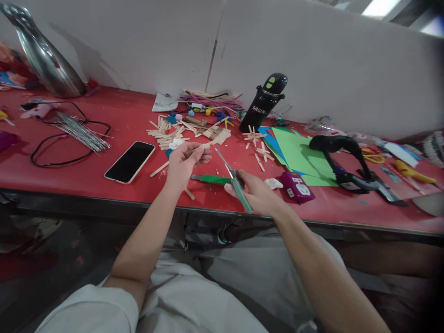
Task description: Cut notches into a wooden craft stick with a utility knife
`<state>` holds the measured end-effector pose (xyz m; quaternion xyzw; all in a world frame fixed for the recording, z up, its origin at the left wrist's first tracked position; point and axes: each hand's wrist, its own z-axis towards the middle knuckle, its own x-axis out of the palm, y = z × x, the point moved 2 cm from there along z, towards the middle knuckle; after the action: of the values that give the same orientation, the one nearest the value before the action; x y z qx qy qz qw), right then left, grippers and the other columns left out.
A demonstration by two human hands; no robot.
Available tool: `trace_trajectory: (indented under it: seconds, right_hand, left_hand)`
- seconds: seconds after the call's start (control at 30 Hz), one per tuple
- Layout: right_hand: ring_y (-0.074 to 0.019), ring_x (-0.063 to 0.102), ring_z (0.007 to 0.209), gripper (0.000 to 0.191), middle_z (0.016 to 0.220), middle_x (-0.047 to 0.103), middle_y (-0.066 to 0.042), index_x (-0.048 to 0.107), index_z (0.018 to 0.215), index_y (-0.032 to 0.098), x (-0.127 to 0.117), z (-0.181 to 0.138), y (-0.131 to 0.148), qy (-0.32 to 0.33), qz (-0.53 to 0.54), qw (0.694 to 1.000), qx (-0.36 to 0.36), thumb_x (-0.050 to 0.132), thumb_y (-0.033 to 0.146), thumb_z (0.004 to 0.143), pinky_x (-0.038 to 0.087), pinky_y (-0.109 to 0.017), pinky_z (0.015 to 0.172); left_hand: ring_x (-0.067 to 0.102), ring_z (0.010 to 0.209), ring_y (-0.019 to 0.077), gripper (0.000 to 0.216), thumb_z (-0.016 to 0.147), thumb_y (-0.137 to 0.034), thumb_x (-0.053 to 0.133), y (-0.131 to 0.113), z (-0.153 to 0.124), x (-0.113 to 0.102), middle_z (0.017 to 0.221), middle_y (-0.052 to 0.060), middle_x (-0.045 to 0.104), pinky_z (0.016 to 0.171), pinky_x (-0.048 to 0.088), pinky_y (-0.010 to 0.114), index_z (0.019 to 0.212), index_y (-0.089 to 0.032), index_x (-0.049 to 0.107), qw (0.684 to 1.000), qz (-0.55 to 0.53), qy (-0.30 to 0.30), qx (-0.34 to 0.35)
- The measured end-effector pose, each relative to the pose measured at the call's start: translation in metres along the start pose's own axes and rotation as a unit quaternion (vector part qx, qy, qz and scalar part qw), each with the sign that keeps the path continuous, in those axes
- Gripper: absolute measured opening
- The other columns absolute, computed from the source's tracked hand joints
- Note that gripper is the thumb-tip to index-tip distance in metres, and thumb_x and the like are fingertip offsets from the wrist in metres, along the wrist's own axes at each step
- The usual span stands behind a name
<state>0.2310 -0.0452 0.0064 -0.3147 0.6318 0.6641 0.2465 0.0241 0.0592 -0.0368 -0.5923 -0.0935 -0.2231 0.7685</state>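
My right hand (pixel 255 189) is wrapped round a pair of scissors (pixel 239 190) with green handles. The blades slant up and left towards my left hand (pixel 187 162). The fingers of that hand are pinched together; a small pale bit shows at their tips, too small to name. Beneath the scissors a green utility knife (pixel 213 179) lies on the red tabletop (pixel 173 192). Loose wooden craft sticks (pixel 163 134) are heaped just beyond my left hand, with a crumpled white piece (pixel 176 143) among them.
A phone (pixel 130 162) lies at left, near a bundle of wires (pixel 81 132) and a metal jug (pixel 48 60). A black bottle (pixel 262 104) stands at back. Coloured paper (pixel 301 155), a purple box (pixel 297 187), a black strapped device (pixel 354 180) and a yellow glue gun (pixel 412 172) are rightward.
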Motion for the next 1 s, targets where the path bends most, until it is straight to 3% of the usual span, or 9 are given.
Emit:
trace_trajectory:
  seconds: [0.17,0.53,1.0]
  right_hand:
    - [-0.0215,0.052,0.074,0.062,0.08,0.061,-0.001,0.046,0.084,0.029,0.006,0.004,0.006,-0.011,-0.011,1.0,-0.001,0.063,0.088,0.089,0.042,-0.037,0.071]
    - [-0.0207,0.05,0.072,0.064,0.08,0.059,-0.001,0.045,0.085,0.029,0.009,0.006,0.011,-0.023,0.0,1.0,0.002,0.06,0.091,0.088,0.038,-0.036,0.069]
    - [-0.0202,0.051,0.075,0.061,0.082,0.061,-0.001,0.048,0.087,0.028,0.012,0.004,0.011,-0.018,0.037,0.999,-0.028,0.061,0.088,0.092,0.043,-0.036,0.072]
  left_hand:
    - [0.085,0.08,0.0199,0.033,0.085,-0.044,0.096,0.0,-0.001,0.002,0.086,0.006,0.087,0.081,0.073,0.034,0.096,-0.02,0.076,0.999,0.02,0.032,-0.022]
    - [0.083,0.072,0.0216,0.049,0.072,-0.059,0.102,-0.006,-0.006,0.01,0.079,0.006,0.085,0.079,0.073,0.039,0.092,-0.018,0.082,0.995,0.051,0.087,-0.027]
    - [0.082,0.071,0.0217,0.046,0.078,-0.062,0.096,-0.009,-0.008,0.01,0.08,0.007,0.085,0.074,0.071,0.037,0.089,-0.02,0.081,0.991,0.082,0.103,-0.014]
